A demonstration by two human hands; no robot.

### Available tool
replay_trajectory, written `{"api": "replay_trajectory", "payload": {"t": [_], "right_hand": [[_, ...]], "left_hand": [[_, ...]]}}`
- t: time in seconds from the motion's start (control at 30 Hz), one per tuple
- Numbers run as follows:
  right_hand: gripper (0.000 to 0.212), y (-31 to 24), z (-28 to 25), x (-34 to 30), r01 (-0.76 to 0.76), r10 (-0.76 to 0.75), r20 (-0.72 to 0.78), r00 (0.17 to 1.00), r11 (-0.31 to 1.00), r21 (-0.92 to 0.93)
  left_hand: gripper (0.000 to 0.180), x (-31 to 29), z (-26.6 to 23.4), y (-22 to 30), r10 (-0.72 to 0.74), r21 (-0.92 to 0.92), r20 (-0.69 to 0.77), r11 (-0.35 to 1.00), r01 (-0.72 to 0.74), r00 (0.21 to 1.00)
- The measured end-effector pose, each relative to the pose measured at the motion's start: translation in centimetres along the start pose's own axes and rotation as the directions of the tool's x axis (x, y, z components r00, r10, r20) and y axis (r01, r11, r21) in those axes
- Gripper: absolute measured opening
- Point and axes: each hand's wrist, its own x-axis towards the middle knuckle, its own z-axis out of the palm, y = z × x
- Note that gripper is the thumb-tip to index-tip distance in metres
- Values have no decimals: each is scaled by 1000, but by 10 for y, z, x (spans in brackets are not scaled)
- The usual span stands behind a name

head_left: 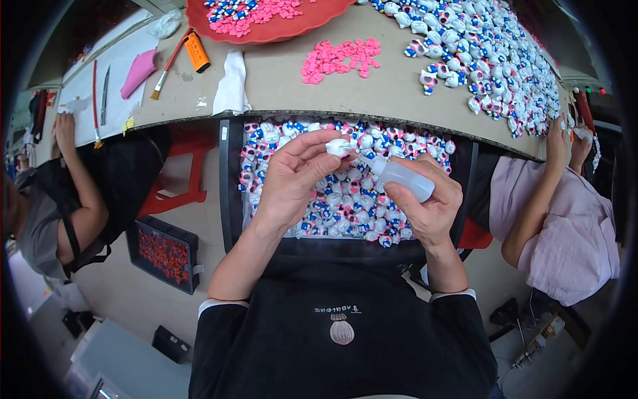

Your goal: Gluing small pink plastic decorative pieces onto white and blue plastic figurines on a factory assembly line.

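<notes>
Between the thumb and fingers of my left hand (296, 169) is a small white toy figure (338, 147), its dark and pink part turned to the right. My right hand (428, 199) grips a translucent squeeze bottle (405, 179). The bottle's thin nozzle points left at the figure; whether the tip touches it I cannot tell. Below both hands, a black crate (229, 179) in front of me is filled with many similar white, blue and pink figures (359, 206).
On the table (279, 80) lie loose pink pieces (340, 58), a red tray (279, 30), a white cloth (231, 83), an orange lighter (197, 52), a brush (166, 70) and a big heap of figures (485, 60). People sit left (80, 193) and right (558, 226). A dark bin (193, 266) holds red pieces.
</notes>
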Motion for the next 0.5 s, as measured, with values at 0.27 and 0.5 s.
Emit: {"api": "replay_trajectory", "payload": {"t": [0.27,0.5], "right_hand": [[33,-1,-3,0,28,-28,7,1000,999,-18],[32,1,-5,0,7,-7,5,1000,1000,-22]], "left_hand": [[33,1,2,-1,10,3,-26,1000,-10,1000],[31,-1,3,4,27,5,-33,1000,-26,999]]}}
